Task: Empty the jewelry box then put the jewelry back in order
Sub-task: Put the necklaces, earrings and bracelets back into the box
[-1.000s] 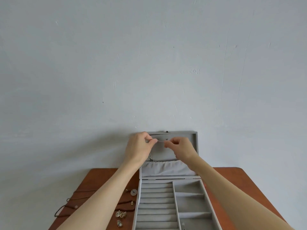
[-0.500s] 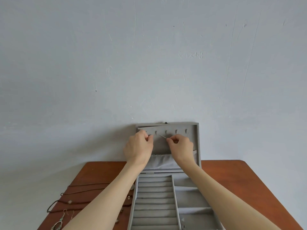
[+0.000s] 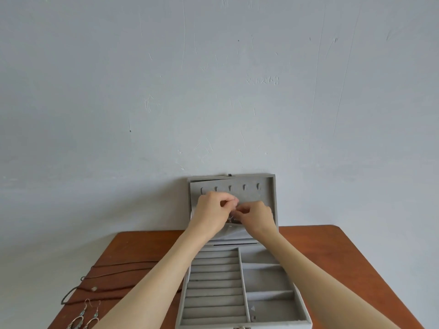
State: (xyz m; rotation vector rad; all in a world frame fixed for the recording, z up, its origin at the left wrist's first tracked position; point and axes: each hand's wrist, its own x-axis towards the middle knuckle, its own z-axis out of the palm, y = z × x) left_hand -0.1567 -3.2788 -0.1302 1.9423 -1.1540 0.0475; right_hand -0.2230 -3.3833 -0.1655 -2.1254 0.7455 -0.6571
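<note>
The fingers of the left hand [image 3: 212,213] and the right hand [image 3: 255,216] are curled, with fingertips meeting in front of the raised lid [image 3: 270,193] of the jewelry box [image 3: 240,276]. Between the fingertips sits a small, thin metallic piece [image 3: 231,219], probably a fine chain; the view is too small to identify it with certainty. Both hands appear to pinch it. The hands are positioned just below a row of hooks [image 3: 230,187] on the inner face of the lid, above the fabric pocket [image 3: 234,232] at the lid's base.

The box stands open on a brown table [image 3: 332,257]. Its tray holds ring rolls on the left and open compartments on the right. Left of the box, on the table, lie dark cord necklaces [image 3: 111,281] and a pair of drop earrings [image 3: 86,317].
</note>
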